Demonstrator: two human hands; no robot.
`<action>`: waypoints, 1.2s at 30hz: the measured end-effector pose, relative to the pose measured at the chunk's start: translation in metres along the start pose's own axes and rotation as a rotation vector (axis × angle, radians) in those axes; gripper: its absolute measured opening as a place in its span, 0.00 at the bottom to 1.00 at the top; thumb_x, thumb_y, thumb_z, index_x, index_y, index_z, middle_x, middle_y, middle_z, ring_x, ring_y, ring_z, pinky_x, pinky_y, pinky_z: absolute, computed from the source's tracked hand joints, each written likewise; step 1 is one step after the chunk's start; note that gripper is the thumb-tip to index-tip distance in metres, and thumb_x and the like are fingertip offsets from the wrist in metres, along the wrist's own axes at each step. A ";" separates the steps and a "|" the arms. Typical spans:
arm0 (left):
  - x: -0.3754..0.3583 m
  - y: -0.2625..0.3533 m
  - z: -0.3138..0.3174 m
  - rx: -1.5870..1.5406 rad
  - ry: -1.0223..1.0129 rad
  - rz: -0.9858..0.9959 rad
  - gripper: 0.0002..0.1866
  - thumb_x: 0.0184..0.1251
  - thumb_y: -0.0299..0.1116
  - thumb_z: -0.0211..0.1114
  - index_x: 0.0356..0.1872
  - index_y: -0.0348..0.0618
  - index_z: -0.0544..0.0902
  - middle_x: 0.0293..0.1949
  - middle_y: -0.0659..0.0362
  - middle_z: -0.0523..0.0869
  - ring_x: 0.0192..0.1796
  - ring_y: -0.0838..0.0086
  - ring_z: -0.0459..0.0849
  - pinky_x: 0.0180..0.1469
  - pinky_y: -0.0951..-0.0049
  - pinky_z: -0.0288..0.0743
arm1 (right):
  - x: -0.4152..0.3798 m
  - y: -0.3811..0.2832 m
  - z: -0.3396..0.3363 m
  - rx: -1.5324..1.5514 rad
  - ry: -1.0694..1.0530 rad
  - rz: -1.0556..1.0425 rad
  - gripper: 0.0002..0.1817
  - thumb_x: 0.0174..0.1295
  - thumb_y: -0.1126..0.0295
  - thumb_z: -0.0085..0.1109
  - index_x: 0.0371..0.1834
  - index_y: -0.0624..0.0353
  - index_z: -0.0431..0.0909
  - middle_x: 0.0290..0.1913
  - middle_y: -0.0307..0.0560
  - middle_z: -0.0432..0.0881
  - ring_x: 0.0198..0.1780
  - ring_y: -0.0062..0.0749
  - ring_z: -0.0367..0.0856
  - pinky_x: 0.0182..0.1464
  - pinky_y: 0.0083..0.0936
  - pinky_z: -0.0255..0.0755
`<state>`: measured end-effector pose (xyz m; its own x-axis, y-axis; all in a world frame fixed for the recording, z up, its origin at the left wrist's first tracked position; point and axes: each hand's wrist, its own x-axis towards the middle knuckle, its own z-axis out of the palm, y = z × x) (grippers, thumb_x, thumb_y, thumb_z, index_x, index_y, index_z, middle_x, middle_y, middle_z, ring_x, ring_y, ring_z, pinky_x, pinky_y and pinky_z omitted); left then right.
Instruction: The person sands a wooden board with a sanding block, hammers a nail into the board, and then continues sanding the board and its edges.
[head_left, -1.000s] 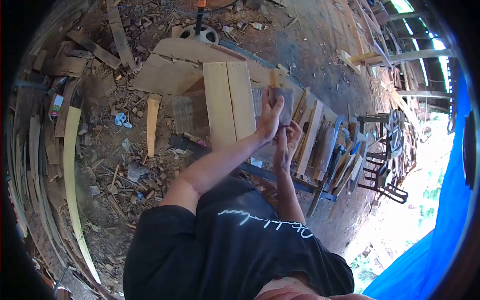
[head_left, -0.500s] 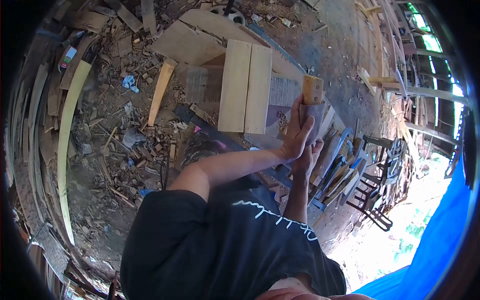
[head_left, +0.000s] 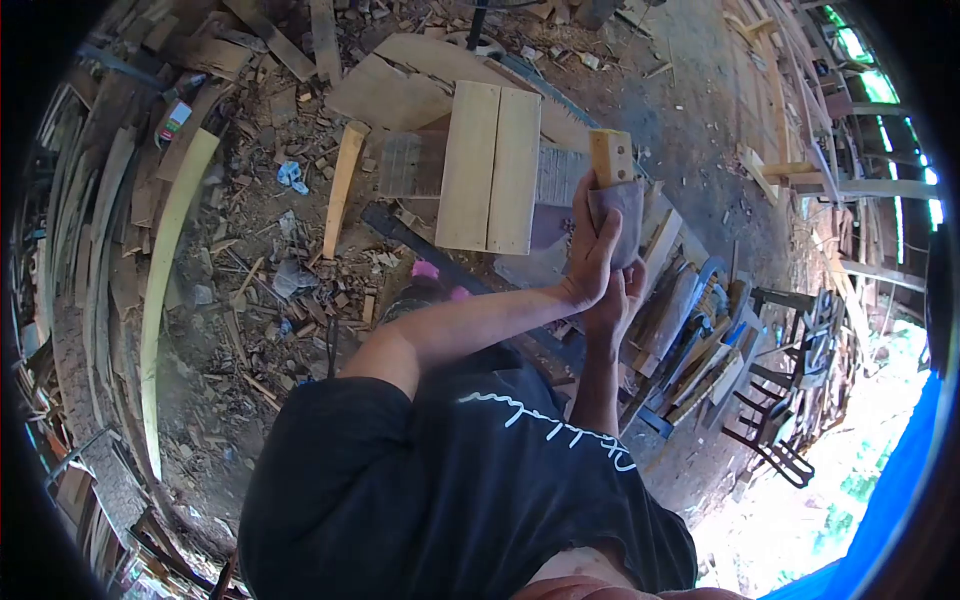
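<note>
Though partly hidden, drilled wood (head_left: 611, 158) inside brown wrap (head_left: 628, 222), pinched by left hand (head_left: 592, 262), right hand (head_left: 612, 305) grip unclear.

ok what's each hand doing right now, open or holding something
Left hand: closed, holding the wrap around the wood.
Right hand: fingers bent at the wrap's lower end; grip cannot be told.

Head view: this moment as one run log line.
left hand: holding brown wrap around yellowish wooden block with holes | right hand: at wrap's lower end | pale wooden boards: left of hands
</note>
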<state>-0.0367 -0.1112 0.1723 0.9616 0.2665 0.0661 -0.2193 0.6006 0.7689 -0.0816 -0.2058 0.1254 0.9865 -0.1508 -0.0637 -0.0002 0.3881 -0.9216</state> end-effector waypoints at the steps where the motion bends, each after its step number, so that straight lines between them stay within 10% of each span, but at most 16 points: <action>1: 0.001 0.001 0.000 0.012 0.044 0.002 0.37 0.80 0.44 0.51 0.79 0.41 0.43 0.75 0.45 0.55 0.76 0.59 0.56 0.77 0.62 0.48 | 0.002 -0.001 0.004 -0.042 -0.026 -0.013 0.27 0.70 0.71 0.58 0.70 0.63 0.62 0.64 0.50 0.75 0.63 0.32 0.76 0.66 0.32 0.68; 9: 0.022 0.016 -0.009 0.067 0.128 -0.046 0.39 0.79 0.43 0.54 0.79 0.43 0.43 0.77 0.44 0.50 0.77 0.58 0.53 0.77 0.62 0.47 | 0.013 -0.004 0.030 -0.440 -0.107 -0.089 0.22 0.69 0.72 0.62 0.65 0.63 0.72 0.56 0.45 0.79 0.50 0.29 0.81 0.54 0.25 0.75; 15: 0.056 0.021 -0.035 -0.032 0.121 -0.167 0.45 0.71 0.36 0.66 0.79 0.42 0.44 0.69 0.48 0.67 0.67 0.66 0.69 0.70 0.67 0.64 | -0.004 -0.017 0.031 -0.922 -0.332 -0.272 0.26 0.69 0.64 0.61 0.68 0.59 0.70 0.54 0.44 0.75 0.48 0.29 0.78 0.48 0.26 0.74; 23: 0.030 -0.001 -0.047 0.027 -0.028 -0.332 0.32 0.67 0.29 0.66 0.69 0.42 0.62 0.57 0.56 0.78 0.57 0.72 0.79 0.62 0.70 0.73 | 0.035 0.004 0.026 -0.065 -0.177 0.296 0.35 0.78 0.44 0.39 0.76 0.60 0.55 0.69 0.51 0.69 0.66 0.34 0.70 0.63 0.34 0.70; 36: 0.035 -0.015 -0.090 0.192 -0.166 -0.593 0.20 0.68 0.42 0.71 0.52 0.41 0.76 0.42 0.64 0.81 0.44 0.82 0.78 0.51 0.77 0.75 | 0.012 0.046 0.034 -0.570 0.007 -0.008 0.21 0.77 0.59 0.51 0.63 0.62 0.68 0.51 0.51 0.80 0.51 0.30 0.79 0.54 0.29 0.72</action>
<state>-0.0144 -0.0430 0.1061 0.9265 -0.1989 -0.3193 0.3760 0.4604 0.8042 -0.0638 -0.1586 0.0955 0.9858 -0.1584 -0.0564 -0.0827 -0.1643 -0.9829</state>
